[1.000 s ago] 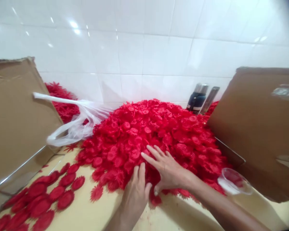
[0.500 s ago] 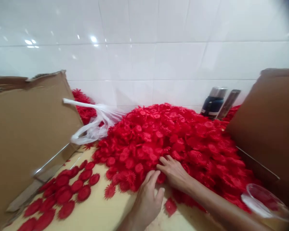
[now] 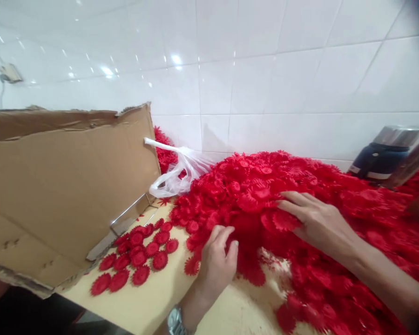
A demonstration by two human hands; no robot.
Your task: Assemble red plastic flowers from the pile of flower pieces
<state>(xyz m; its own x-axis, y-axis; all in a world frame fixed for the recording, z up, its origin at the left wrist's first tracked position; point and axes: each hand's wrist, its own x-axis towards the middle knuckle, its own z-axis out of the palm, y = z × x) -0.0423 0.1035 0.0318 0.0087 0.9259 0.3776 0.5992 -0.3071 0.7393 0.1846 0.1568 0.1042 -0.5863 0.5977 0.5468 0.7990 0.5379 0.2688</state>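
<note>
A big heap of red flower-shaped pieces (image 3: 258, 181) with fringed edges covers the middle and right of the table. At its front left edge is my left hand (image 3: 218, 256), thumb and fingers apart, beside the loose pieces and holding nothing I can see. My right hand (image 3: 314, 218) reaches over the heap with fingers stretched out, touching red pieces; one red flower piece (image 3: 284, 219) lies under its fingers. A separate group of round red flower pieces (image 3: 138, 256) lies on the pale yellow tabletop (image 3: 167, 298) to the left.
A cardboard divider (image 3: 73, 186) stands at the left. A white plastic bag (image 3: 181, 174) lies by its far edge, with more red pieces behind. At the back right are a dark blue flask (image 3: 380, 156) and a long narrow object (image 3: 414, 160), before a white tiled wall (image 3: 258, 88).
The view has swung left. My right hand has moved away from my left, up and right across the heap. Bare tabletop now shows where red pieces lay between the hands.
</note>
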